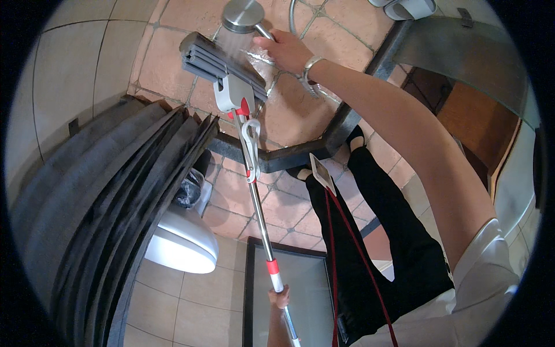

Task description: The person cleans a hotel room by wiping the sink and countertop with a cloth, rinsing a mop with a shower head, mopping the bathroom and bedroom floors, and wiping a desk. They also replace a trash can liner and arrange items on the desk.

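Note:
My right hand (284, 50) grips the handle of a round metal shower head (243, 16). Water sprays down from it beside and onto the mop head. The squeeze mop's head (221, 65) has grey rollers or ribs over a sponge, and it is held above the shower floor. A white housing (234, 92) with red parts joins it to the metal pole (261, 217), which carries a white lever (250, 147). Lower down in the picture, my left hand (279, 297) is closed around the pole below its red and white collar.
A dark raised curb (286, 159) borders the tiled shower floor (295, 115). A dark folded shower curtain (108, 182) hangs on the left, near a white toilet (186, 243) and a lined bin (190, 188). A glass panel (464, 60) stands right. A card on a red lanyard (323, 173) dangles before me.

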Demonstrator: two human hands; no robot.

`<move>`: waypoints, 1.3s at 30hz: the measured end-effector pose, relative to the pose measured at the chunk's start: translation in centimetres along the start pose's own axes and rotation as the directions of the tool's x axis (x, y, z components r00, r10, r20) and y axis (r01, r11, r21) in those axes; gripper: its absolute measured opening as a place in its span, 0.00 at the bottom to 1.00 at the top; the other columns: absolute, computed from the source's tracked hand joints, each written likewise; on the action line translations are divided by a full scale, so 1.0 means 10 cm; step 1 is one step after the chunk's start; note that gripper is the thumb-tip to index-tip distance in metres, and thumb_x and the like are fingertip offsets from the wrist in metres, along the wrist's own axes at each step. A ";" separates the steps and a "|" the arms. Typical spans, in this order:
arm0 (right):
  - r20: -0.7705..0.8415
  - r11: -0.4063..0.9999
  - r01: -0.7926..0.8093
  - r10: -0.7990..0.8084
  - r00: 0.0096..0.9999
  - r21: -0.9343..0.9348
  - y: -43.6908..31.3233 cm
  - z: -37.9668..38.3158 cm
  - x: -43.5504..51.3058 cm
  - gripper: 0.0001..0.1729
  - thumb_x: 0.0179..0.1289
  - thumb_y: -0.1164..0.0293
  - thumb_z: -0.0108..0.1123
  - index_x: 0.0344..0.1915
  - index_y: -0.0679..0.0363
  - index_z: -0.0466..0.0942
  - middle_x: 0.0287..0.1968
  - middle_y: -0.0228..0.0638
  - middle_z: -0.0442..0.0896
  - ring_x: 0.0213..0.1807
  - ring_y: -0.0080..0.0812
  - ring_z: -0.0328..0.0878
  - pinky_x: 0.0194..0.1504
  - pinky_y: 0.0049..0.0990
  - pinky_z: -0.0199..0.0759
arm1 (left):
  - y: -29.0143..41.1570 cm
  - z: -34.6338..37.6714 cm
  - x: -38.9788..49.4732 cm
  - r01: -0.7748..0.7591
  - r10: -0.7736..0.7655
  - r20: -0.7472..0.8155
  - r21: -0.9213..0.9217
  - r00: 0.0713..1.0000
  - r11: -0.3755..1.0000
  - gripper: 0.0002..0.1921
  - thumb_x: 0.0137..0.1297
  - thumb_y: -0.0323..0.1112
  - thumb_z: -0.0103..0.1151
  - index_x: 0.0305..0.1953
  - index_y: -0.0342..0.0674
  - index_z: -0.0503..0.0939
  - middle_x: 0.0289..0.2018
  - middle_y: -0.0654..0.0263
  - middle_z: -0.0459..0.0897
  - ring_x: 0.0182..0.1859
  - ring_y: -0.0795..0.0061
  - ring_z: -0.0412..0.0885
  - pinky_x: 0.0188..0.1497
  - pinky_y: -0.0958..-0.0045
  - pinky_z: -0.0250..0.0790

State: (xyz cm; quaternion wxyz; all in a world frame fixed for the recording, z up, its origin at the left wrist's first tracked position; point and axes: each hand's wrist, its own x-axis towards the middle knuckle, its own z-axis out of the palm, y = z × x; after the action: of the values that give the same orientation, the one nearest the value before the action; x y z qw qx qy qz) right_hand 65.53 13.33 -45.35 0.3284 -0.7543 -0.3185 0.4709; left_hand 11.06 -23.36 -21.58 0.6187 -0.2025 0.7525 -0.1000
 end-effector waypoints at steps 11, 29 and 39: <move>-0.026 0.972 0.116 -0.113 0.993 0.203 -0.35 -0.04 0.25 0.26 0.61 0.48 0.50 0.32 0.62 0.75 0.23 0.34 0.75 0.25 0.27 0.72 0.29 0.28 0.66 | -0.27 0.00 0.12 -0.354 0.450 -0.068 0.517 0.890 0.779 0.12 0.52 0.30 0.61 0.17 0.39 0.69 0.12 0.73 0.68 0.15 0.85 0.67 0.14 0.78 0.56; 0.071 0.982 0.168 -0.162 0.984 -0.091 -0.96 -0.18 0.25 0.19 0.67 0.51 0.45 0.32 0.56 0.69 0.18 0.18 0.61 0.15 0.12 0.54 0.16 0.15 0.47 | -0.34 0.62 -0.02 -0.538 0.719 -0.015 0.652 0.695 0.534 0.10 0.47 0.28 0.60 0.33 0.33 0.77 0.24 0.54 0.81 0.29 0.68 0.80 0.33 0.67 0.71; 0.429 0.687 0.381 -0.111 0.896 -0.619 -0.83 0.79 0.11 0.25 0.65 0.50 0.46 0.35 0.65 0.70 0.26 0.51 0.76 0.33 0.51 0.76 0.34 0.38 0.68 | -0.48 0.67 0.11 -0.573 0.678 0.029 0.562 0.734 0.597 0.09 0.49 0.30 0.61 0.33 0.38 0.76 0.22 0.53 0.79 0.29 0.57 0.82 0.31 0.68 0.71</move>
State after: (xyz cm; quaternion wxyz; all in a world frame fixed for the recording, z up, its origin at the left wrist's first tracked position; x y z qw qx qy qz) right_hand 57.19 20.58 -41.97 0.0219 -0.6717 -0.6244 0.3981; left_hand 18.28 -27.49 -22.07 0.5704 0.2668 0.7704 -0.1000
